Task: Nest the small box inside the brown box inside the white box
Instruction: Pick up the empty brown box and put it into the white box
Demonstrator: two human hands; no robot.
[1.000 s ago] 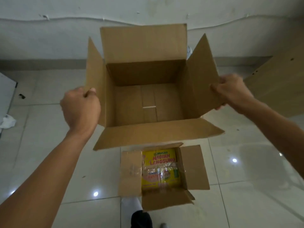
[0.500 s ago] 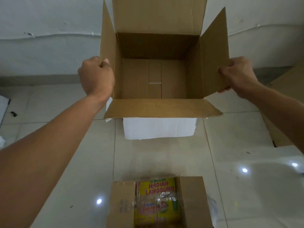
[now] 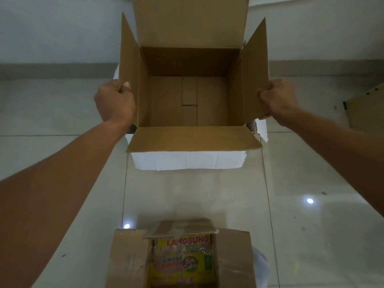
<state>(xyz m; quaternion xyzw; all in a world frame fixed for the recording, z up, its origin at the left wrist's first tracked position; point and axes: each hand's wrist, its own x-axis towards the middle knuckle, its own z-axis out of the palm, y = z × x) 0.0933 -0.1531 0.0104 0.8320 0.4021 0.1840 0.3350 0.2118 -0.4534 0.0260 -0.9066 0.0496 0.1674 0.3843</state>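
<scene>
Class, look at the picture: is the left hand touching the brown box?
Touching. The head view shows the left hand gripping the left side flap of the brown box, its fingers curled over the flap's edge.

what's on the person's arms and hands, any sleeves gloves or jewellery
Nothing is worn: both forearms are bare as far as the frame shows, with no sleeves in view. The left hand and right hand have no gloves, and no rings, watch or bracelets are visible.

"LANGSUNG" on small box's packet (image 3: 182, 258)
</scene>
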